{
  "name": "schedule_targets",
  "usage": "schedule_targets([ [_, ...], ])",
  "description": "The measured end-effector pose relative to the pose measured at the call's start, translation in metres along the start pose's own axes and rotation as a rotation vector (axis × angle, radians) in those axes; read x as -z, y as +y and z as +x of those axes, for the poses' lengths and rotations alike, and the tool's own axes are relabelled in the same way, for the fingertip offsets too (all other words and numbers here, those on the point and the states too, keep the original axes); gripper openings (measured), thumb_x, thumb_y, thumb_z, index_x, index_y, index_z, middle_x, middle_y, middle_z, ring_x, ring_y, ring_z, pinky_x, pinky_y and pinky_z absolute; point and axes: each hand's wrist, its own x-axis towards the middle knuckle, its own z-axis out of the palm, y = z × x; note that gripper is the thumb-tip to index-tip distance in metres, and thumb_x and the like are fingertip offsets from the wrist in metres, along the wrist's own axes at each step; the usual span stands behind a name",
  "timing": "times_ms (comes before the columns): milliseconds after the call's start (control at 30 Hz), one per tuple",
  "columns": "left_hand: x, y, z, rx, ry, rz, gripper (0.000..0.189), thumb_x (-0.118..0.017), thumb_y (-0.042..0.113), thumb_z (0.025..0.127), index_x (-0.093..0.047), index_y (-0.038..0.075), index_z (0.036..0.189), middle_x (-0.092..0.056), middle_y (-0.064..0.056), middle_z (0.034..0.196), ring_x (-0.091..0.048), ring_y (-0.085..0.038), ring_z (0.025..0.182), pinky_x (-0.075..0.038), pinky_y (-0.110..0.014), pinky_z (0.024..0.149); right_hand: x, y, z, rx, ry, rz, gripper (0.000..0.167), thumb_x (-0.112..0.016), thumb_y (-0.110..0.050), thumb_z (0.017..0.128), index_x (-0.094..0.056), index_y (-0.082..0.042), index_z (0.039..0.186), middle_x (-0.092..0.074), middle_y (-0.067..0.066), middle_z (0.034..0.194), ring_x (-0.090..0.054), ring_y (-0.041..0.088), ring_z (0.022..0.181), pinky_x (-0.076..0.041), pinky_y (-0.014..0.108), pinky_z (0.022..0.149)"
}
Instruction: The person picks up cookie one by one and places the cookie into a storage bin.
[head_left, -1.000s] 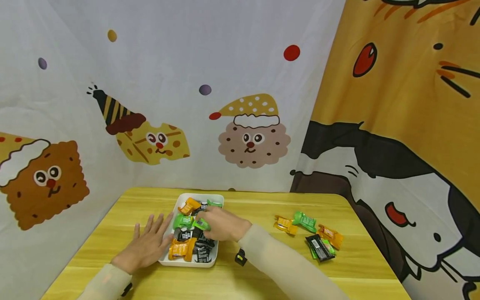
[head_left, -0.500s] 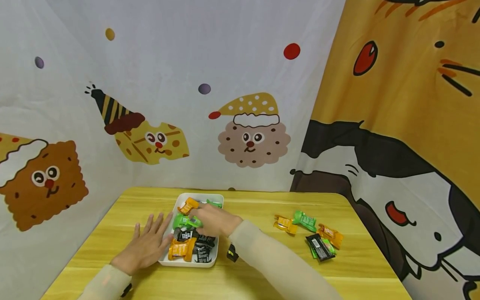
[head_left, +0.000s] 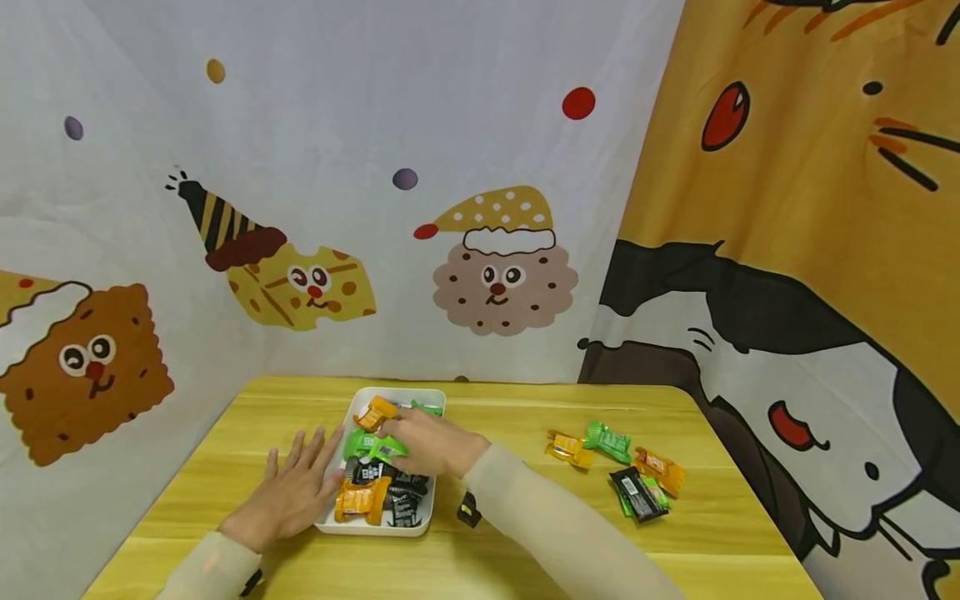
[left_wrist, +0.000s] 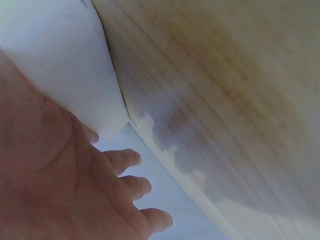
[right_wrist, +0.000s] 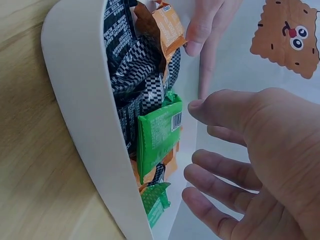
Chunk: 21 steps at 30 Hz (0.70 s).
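Note:
A white tray (head_left: 375, 530) holds several wrapped snack packets in green, black and orange. My left hand (head_left: 281, 493) has its fingers spread and rests against the tray's left side; in the left wrist view its palm (left_wrist: 65, 165) is beside the white wall. My right hand (head_left: 435, 442) reaches over the tray from the right. The right wrist view shows the fingers of that hand (right_wrist: 250, 160) loosely bent and apart, holding nothing. Close to its thumb lies a green packet (right_wrist: 159, 132) on top of black checkered ones (right_wrist: 137, 62). An orange packet (head_left: 362, 500) lies at the tray's near end.
On the wooden table (head_left: 510, 533), a loose group lies to the right: an orange packet (head_left: 570, 450), a green packet (head_left: 609, 442), another orange packet (head_left: 660, 472) and a black packet (head_left: 637, 495) over green. A printed curtain (head_left: 495, 350) hangs behind.
My right hand has shifted a little left over the tray, and the green packet by its fingers now lies slightly further left. The left hand has stayed against the tray.

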Motion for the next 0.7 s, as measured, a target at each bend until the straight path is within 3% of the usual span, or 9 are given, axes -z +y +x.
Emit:
schedule_targets([
  [200, -0.001, -0.001, 0.0, 0.002, -0.002, -0.003, 0.075, -0.039, 0.052, 0.127, -0.02, 0.014, 0.188, -0.016, -0.031, 0.193, -0.008, -0.064, 0.178, -0.002, -0.095, 0.134, 0.0, 0.001, -0.01, -0.013, 0.014, -0.009, 0.048, -0.084, -0.031, 0.111, -0.074, -0.02, 0.156, -0.074, 0.003, 0.159, -0.073, 0.019, 0.143, -0.061, 0.032, 0.124],
  [333, -0.002, -0.002, -0.001, 0.002, 0.005, -0.002, 0.075, -0.039, 0.052, 0.127, -0.02, 0.014, 0.188, -0.017, -0.031, 0.193, -0.009, -0.064, 0.178, -0.002, -0.095, 0.134, 0.001, 0.003, -0.018, -0.009, 0.043, 0.003, 0.047, -0.083, -0.031, 0.111, -0.074, -0.019, 0.156, -0.074, 0.003, 0.159, -0.073, 0.02, 0.144, -0.061, 0.032, 0.123],
  [567, -0.002, -0.002, -0.001, -0.008, 0.026, -0.001, 0.074, -0.04, 0.051, 0.126, -0.022, 0.013, 0.188, -0.018, -0.032, 0.192, -0.01, -0.065, 0.177, -0.004, -0.095, 0.134, 0.002, 0.013, -0.041, -0.028, 0.086, 0.032, 0.045, -0.084, -0.027, 0.11, -0.076, -0.016, 0.153, -0.078, 0.003, 0.147, -0.074, 0.01, 0.114, -0.064, 0.02, 0.101],
  [700, -0.002, -0.001, -0.001, -0.011, 0.025, -0.011, 0.074, -0.04, 0.051, 0.126, -0.022, 0.012, 0.187, -0.018, -0.032, 0.192, -0.009, -0.065, 0.177, -0.003, -0.095, 0.134, -0.001, 0.021, -0.057, -0.047, 0.109, 0.038, 0.044, -0.084, -0.026, 0.11, -0.077, -0.016, 0.152, -0.078, 0.003, 0.148, -0.076, 0.013, 0.12, -0.066, 0.025, 0.107],
])
